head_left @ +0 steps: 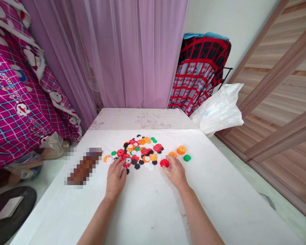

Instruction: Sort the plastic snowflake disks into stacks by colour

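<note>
Now, on our white-covered tabletop [145,207], a heap of multicoloured notched plastic discs [135,157] stretches left to right; our left hand [115,176], nearer it, spreads over its near left edge; our right hand [177,172], just right, pinches red notched discs [164,163].

A small room with purple curtains behind a white-covered worktop [148,204].
Pale purple curtains [140,51] hang in long folds across the back, meeting a plain whitish wall [209,15] on the right. Slanting along that side stand wood-grain panelled doors [283,88]. A red-and-black patterned cloth [193,75] drapes in the back right corner, topped by a light blue cloth [206,35], with a white plastic bag [216,110] in front. On the left hangs a magenta checked cloth [12,92] with cartoon figures; below it, a round dark seat [22,217] stands on the pale, glossy floor [224,146]. Soft, even light fills the room.
</note>
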`<control>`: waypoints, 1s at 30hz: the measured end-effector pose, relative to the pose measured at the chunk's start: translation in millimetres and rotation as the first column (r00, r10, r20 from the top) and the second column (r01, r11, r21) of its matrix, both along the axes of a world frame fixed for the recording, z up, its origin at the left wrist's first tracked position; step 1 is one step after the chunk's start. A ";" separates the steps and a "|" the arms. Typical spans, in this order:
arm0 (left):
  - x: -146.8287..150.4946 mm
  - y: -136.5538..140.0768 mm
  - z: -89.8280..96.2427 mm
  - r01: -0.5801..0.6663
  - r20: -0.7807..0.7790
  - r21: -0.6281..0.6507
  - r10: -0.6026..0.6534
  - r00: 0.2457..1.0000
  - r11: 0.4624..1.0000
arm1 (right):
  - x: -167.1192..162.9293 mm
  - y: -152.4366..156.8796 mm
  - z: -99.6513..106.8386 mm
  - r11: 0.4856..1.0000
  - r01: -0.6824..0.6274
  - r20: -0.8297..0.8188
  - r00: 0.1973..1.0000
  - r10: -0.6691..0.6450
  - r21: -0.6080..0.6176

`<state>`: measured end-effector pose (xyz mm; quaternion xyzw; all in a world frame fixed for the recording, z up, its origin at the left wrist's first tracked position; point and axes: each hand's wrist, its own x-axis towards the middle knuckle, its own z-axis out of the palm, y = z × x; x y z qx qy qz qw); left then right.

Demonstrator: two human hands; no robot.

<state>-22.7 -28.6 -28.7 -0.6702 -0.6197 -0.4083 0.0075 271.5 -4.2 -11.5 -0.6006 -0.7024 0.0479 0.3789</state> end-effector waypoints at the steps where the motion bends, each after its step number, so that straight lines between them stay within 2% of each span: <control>1: -0.1 0.0 0.0 -0.001 -0.004 -0.001 0.001 1.000 1.000 | -0.4 -0.2 0.2 1.000 0.002 0.018 1.000 -0.002 -0.004; 11: -0.4 0.1 1.0 0.010 0.021 -0.020 -0.010 1.000 1.000 | -4.1 -0.1 1.8 0.998 0.014 0.089 0.996 -0.009 -0.058; 18: -1.2 0.9 -2.9 0.009 0.014 -0.001 -0.009 1.000 1.000 | 1.2 0.6 10.5 1.000 0.004 0.070 0.998 -0.004 0.002; 22: -2.1 2.3 -5.0 0.013 0.018 0.017 -0.013 1.000 1.000 | 1.8 23.9 30.0 0.999 -0.031 0.119 0.992 0.032 -0.004; 26: -1.8 3.7 -5.5 0.012 0.021 0.025 -0.012 1.000 1.000 | -8.6 61.3 47.9 0.987 -0.109 0.241 0.961 0.135 -0.120; 30: -0.7 4.1 -4.8 0.004 0.020 0.024 -0.005 1.000 1.000 | -23.1 87.0 51.4 0.962 -0.126 0.356 0.911 0.209 -0.240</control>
